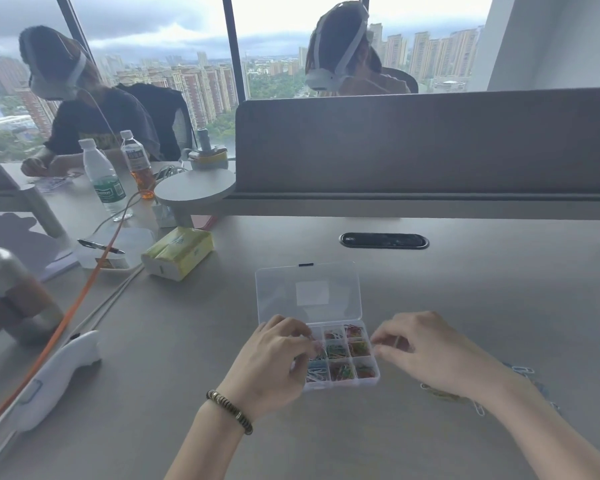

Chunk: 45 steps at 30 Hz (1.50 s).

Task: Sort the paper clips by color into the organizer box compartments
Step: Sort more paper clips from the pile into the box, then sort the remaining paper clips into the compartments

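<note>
Both hands are at the box (343,356): the left hand (274,362) covers its left column with curled fingers, the right hand (426,351) pinches at its right edge, but I cannot tell if either holds a clip. A clip could fall into the wrong compartment, because the nine compartments are small and close. Some loose clips (444,394) lie on the desk (187,341) under the right wrist, too many and too hidden to count.

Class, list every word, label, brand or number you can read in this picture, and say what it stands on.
Nothing can be read for certain.
Green label on the clear water bottle: white print, too blurred.
Tea bottle label: too small.
Yellow tissue pack: logo blurred.
Organizer box lid sticker: looks blank.
</note>
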{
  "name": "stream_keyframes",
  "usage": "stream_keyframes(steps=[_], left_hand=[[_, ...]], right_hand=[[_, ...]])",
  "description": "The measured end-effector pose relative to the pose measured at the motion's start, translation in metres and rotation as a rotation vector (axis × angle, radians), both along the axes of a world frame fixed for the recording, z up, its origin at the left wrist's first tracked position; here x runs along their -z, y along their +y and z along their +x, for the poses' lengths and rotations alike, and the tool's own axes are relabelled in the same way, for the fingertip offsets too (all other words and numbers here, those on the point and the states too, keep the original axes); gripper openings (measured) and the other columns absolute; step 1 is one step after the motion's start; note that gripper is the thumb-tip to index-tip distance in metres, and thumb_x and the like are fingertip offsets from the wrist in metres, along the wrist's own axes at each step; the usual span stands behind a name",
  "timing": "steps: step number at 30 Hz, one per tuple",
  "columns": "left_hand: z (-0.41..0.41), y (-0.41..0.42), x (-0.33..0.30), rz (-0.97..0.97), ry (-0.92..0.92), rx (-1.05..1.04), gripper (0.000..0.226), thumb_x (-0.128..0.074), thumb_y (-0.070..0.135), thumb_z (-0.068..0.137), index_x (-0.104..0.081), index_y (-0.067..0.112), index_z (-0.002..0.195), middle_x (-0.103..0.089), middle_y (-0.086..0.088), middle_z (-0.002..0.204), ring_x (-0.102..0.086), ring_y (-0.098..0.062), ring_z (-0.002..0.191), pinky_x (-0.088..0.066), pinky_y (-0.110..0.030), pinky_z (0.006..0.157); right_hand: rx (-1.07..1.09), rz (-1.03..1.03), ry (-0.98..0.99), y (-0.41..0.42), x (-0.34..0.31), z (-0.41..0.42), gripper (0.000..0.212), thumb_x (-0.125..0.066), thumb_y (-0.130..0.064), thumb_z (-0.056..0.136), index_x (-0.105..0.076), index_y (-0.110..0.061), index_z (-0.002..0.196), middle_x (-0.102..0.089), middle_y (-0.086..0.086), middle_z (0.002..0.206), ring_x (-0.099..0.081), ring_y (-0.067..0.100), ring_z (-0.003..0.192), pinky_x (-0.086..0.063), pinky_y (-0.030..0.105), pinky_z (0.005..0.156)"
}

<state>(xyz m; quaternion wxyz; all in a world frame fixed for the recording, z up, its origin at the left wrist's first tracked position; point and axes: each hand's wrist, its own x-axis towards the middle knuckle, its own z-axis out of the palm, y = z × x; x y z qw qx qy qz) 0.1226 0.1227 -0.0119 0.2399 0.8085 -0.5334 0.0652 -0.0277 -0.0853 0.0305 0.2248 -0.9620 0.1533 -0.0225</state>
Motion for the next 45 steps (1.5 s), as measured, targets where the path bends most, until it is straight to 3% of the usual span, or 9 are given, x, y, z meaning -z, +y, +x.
stream_keyframes(steps=[10, 14, 18, 23, 29, 33, 39, 41, 45], left_hand=[[-0.006, -0.006, 0.000, 0.006, -0.024, -0.022, 0.036, -0.051, 0.008, 0.074, -0.068, 0.029, 0.096, -0.065, 0.015, 0.097, -0.056, -0.012, 0.090, -0.051, -0.028, 0.073], [-0.008, -0.014, 0.002, 0.018, -0.042, -0.041, 0.031, -0.055, 0.023, 0.085, -0.062, 0.030, 0.114, -0.063, 0.015, 0.099, -0.053, -0.008, 0.095, -0.049, -0.024, 0.076], [-0.007, -0.022, 0.002, 0.081, -0.035, -0.040, 0.026, -0.056, 0.038, 0.086, -0.067, 0.032, 0.110, -0.062, 0.016, 0.096, -0.052, -0.010, 0.094, -0.047, -0.025, 0.079], [-0.005, -0.017, 0.001, 0.089, -0.034, -0.033, 0.022, -0.062, 0.036, 0.087, -0.068, 0.034, 0.108, -0.063, 0.017, 0.096, -0.056, -0.010, 0.091, -0.050, -0.028, 0.077], [-0.022, -0.027, -0.020, 0.001, -0.040, -0.006, 0.017, -0.061, 0.027, 0.088, -0.068, 0.029, 0.104, -0.064, 0.015, 0.093, -0.058, -0.009, 0.087, -0.046, -0.023, 0.072], [-0.043, -0.052, -0.032, 0.072, 0.046, 0.094, 0.017, -0.056, 0.033, 0.089, -0.066, 0.033, 0.104, -0.062, 0.014, 0.094, -0.056, -0.007, 0.086, -0.048, -0.026, 0.070], [-0.075, -0.099, -0.036, 0.306, -0.044, 0.307, 0.039, -0.059, 0.029, 0.082, -0.053, 0.034, 0.121, -0.057, 0.007, 0.106, -0.054, -0.017, 0.100, -0.042, -0.029, 0.076], [-0.081, -0.114, -0.030, 0.370, -0.064, 0.339, 0.049, -0.062, 0.028, 0.081, -0.049, 0.036, 0.127, -0.055, 0.006, 0.110, -0.052, -0.016, 0.106, -0.043, -0.030, 0.083], [-0.084, -0.134, -0.017, 0.478, 0.012, 0.293, 0.060, -0.071, 0.042, 0.073, -0.045, 0.038, 0.128, -0.053, 0.004, 0.113, -0.051, -0.018, 0.111, -0.048, -0.035, 0.089]], right_hand=[[0.160, 0.108, -0.068, -0.029, -0.012, -0.047, 0.006, -0.066, -0.036, 0.087, -0.072, -0.035, 0.086, -0.069, -0.023, 0.080, -0.060, -0.011, 0.076, -0.041, 0.006, 0.063], [0.169, 0.137, -0.072, -0.029, -0.014, -0.051, 0.006, -0.066, -0.036, 0.087, -0.071, -0.035, 0.085, -0.064, -0.035, 0.078, -0.062, -0.009, 0.071, -0.042, 0.007, 0.063], [0.161, 0.139, -0.069, -0.028, -0.015, -0.052, 0.006, -0.066, -0.037, 0.087, -0.071, -0.036, 0.085, -0.062, -0.039, 0.078, -0.062, -0.010, 0.072, -0.041, 0.009, 0.061], [0.180, 0.132, -0.083, -0.032, -0.016, -0.057, 0.005, -0.067, -0.035, 0.086, -0.072, -0.034, 0.084, -0.067, -0.030, 0.078, -0.063, -0.010, 0.074, -0.043, 0.007, 0.070], [0.246, 0.030, -0.048, -0.054, -0.017, -0.076, 0.004, -0.065, -0.041, 0.087, -0.069, -0.040, 0.087, -0.067, -0.024, 0.087, -0.058, -0.012, 0.083, -0.042, 0.010, 0.067], [0.304, -0.116, 0.164, -0.072, -0.016, -0.098, 0.033, -0.060, -0.056, 0.083, -0.061, -0.041, 0.112, -0.057, -0.019, 0.103, -0.056, 0.003, 0.095, -0.049, 0.030, 0.085], [0.321, -0.153, 0.464, -0.084, -0.015, -0.130, 0.086, -0.070, -0.060, 0.065, -0.035, -0.039, 0.141, -0.042, -0.005, 0.131, -0.048, 0.016, 0.122, -0.047, 0.034, 0.094], [0.327, -0.158, 0.517, -0.087, -0.011, -0.134, 0.093, -0.073, -0.059, 0.062, -0.033, -0.036, 0.143, -0.039, -0.003, 0.133, -0.048, 0.018, 0.124, -0.048, 0.036, 0.095], [0.330, -0.124, 0.521, -0.090, -0.001, -0.135, 0.082, -0.075, -0.058, 0.059, -0.047, -0.030, 0.131, -0.041, -0.003, 0.118, -0.054, 0.019, 0.109, -0.051, 0.037, 0.087]])
